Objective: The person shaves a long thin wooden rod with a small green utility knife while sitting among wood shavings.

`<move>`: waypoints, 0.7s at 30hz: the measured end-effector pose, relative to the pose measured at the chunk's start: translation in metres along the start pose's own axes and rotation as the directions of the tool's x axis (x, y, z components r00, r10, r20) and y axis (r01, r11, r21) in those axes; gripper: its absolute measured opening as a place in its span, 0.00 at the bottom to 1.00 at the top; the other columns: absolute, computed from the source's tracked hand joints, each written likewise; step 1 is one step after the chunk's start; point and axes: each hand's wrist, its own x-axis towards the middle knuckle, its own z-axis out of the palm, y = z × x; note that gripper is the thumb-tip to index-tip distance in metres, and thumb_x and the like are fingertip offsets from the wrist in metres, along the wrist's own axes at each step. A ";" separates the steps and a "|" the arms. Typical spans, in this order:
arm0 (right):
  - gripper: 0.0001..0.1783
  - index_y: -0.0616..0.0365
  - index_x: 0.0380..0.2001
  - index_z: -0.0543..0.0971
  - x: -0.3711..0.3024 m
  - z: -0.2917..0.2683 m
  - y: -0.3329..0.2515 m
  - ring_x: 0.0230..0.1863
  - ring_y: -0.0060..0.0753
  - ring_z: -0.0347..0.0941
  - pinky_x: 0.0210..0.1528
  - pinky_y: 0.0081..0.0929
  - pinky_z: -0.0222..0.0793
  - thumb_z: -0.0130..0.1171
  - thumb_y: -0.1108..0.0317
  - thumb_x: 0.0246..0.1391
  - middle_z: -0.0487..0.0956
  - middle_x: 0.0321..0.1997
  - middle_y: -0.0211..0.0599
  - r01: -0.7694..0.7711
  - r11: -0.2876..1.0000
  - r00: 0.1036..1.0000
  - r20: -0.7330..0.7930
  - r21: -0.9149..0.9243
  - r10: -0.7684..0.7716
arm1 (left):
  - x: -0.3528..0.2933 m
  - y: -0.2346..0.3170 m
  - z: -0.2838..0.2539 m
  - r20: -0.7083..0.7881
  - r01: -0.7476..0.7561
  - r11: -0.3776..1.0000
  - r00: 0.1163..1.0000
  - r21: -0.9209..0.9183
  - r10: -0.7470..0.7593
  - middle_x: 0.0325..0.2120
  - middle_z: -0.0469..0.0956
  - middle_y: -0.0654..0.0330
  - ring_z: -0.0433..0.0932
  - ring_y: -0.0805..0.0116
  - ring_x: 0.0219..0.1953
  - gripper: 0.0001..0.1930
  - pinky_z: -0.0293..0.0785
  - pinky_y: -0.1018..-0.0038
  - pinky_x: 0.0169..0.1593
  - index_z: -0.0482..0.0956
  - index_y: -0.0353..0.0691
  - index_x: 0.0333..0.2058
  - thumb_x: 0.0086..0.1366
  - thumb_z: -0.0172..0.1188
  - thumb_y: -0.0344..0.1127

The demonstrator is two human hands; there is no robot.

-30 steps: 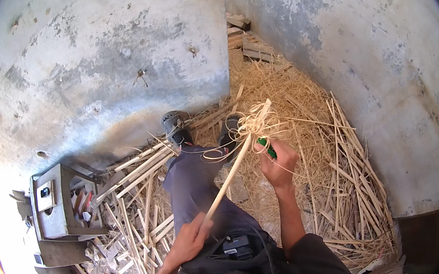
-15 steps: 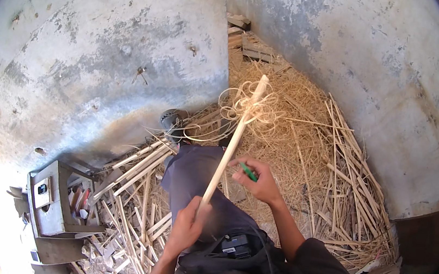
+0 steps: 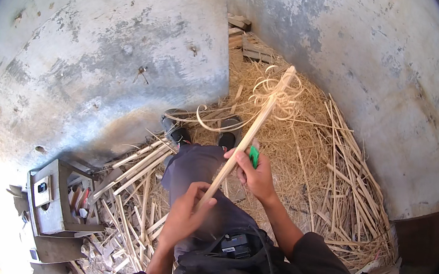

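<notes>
A long pale wooden stick (image 3: 257, 124) slants up and away from my lap, with curled thin shavings (image 3: 290, 103) bunched around its far end. My left hand (image 3: 186, 213) is closed on the stick's near end, its fingers partly behind the wood. Farther up, my right hand (image 3: 259, 179) pinches the stick between thumb and fingers. A small green tool (image 3: 254, 156) is also held in that hand, beside the stick; its kind and any blade cannot be made out.
Fine straw-like shavings (image 3: 301, 141) cover the floor ahead. Split sticks (image 3: 354, 181) lie heaped at the right, and more sticks (image 3: 136, 170) at the left. A worn wooden stool (image 3: 52, 201) stands at the left. Plastered walls (image 3: 150, 35) meet in the far corner.
The stick's far end has swung right and up with its curls. My right hand, earlier just beside the stick with the green tool, now grips the stick too. The left hand's fingers have shifted.
</notes>
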 end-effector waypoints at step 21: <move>0.23 0.60 0.59 0.78 0.008 -0.043 -0.033 0.19 0.12 0.59 0.20 0.15 0.51 0.52 0.51 0.79 0.72 0.27 0.23 0.262 0.950 0.941 -0.266 0.172 -0.211 | -0.017 -0.012 -0.013 0.287 0.157 0.971 0.953 -0.182 -0.101 0.20 0.66 0.72 0.64 0.83 0.19 0.16 0.60 0.78 0.24 0.83 0.37 0.56 0.86 0.48 0.37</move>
